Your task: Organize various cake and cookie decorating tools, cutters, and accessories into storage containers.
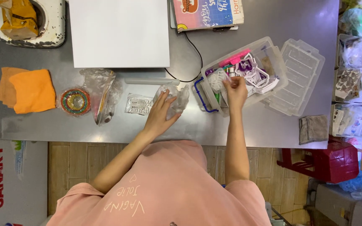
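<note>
Hands work side by side near the front edge of the grey metal tabletop (273, 125). The left hand (160, 115) lies flat with fingers spread on a crumpled clear plastic bag (177, 98), pressing it down rather than pinching it. The right hand (235, 90) reaches over the near wall of a clear plastic storage box (273, 50) with a blue handle (202, 98), its grip pressed together on a small thin item among the contents; what that item is cannot be told. Inside the box lie pink and purple pieces and white cut-out shapes (252, 73). The box's clear lid (300, 75) lies just beside it toward the right edge, with a folded grey cloth (314, 129) at the front right corner. Left of the crumpled bag sits a small flat printed sachet (138, 104), then a longer clear bag (101, 94), a roll of multicoloured bands in wrap (75, 101), and an orange cloth (30, 90) near the left edge. A large white sheet (120, 32) covers the back middle, a colourful booklet (208, 13) lies at the back edge beside it, and a black cable (193, 54) curves between them. Bare tabletop shows along the front edge left of the left hand and between the box and the back right corner.
</note>
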